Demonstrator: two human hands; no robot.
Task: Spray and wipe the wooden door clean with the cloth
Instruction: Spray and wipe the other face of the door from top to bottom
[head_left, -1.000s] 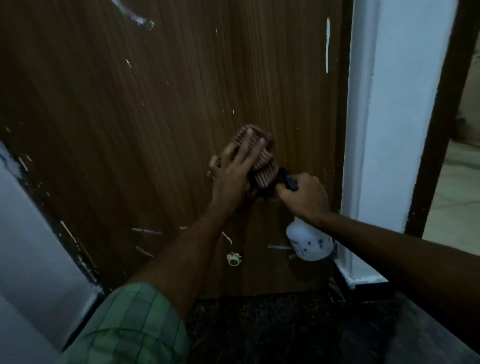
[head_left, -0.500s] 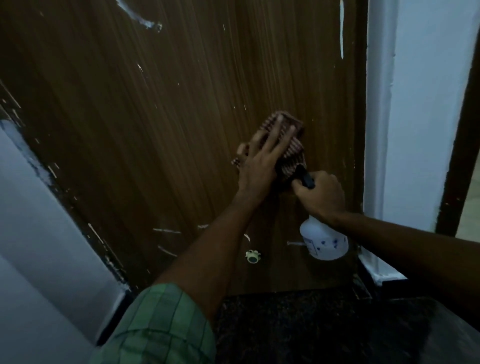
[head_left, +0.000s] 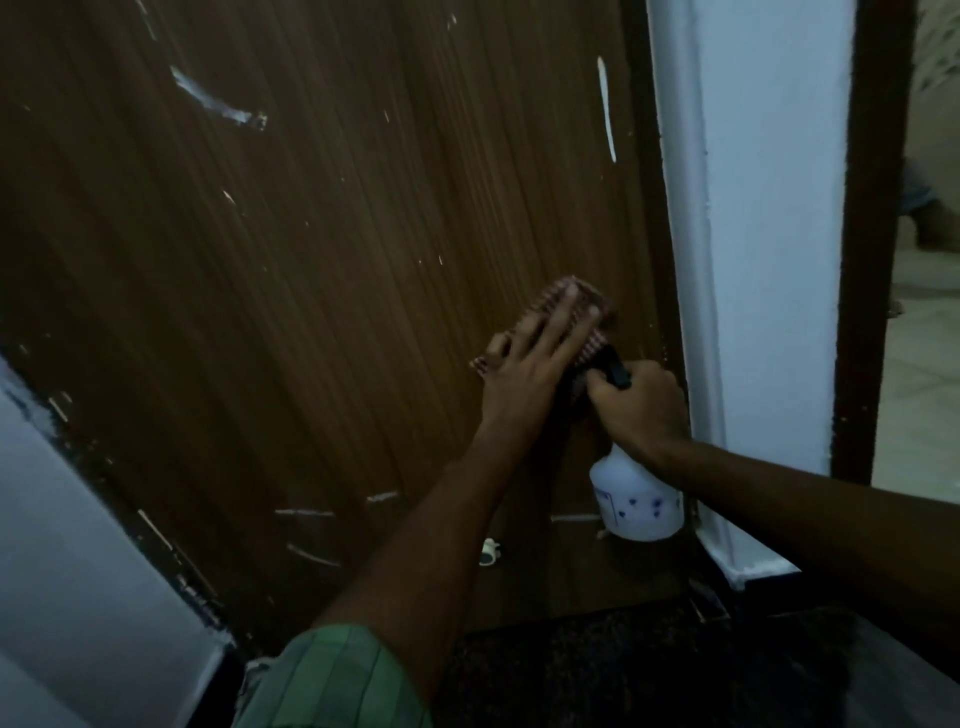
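Two hands work close together low on the wooden door (head_left: 337, 291), toward four o'clock of the view and just beside the white door frame (head_left: 696, 322). The left hand (head_left: 524, 374) lies flat, its fingers (head_left: 558, 325) straight and spread, pressing the ribbed reddish cloth (head_left: 582, 288) against the wood; the cloth shows at twelve o'clock of the knuckles and again as a small corner at nine o'clock of them. The right hand (head_left: 641, 402) is curled round the dark head of the spray bottle (head_left: 636, 501), whose white body hangs below the fist at six o'clock; the light is dim, and whether a finger rests on the trigger cannot be made out. Risks, as judged from this arrangement: the nozzle sits touching or nearly touching the left hand, so a squeeze now would probably wet the knuckles or the cloth's edge and miss the panel; the flat palm holds the cloth by pressure alone, and a hard stroke could let it slide out and fall to the dark floor (head_left: 597, 670); a sweep toward three o'clock would carry the cloth onto the frame and could smear it. White streaks (head_left: 218, 104) remain at eleven o'clock, another streak (head_left: 607, 109) at one o'clock, and short marks (head_left: 304, 513) near six o'clock, well apart from the cloth, so much of the panel looks unwiped. A small pale fitting (head_left: 489, 552) low on the door could catch the cloth on a downward pass.
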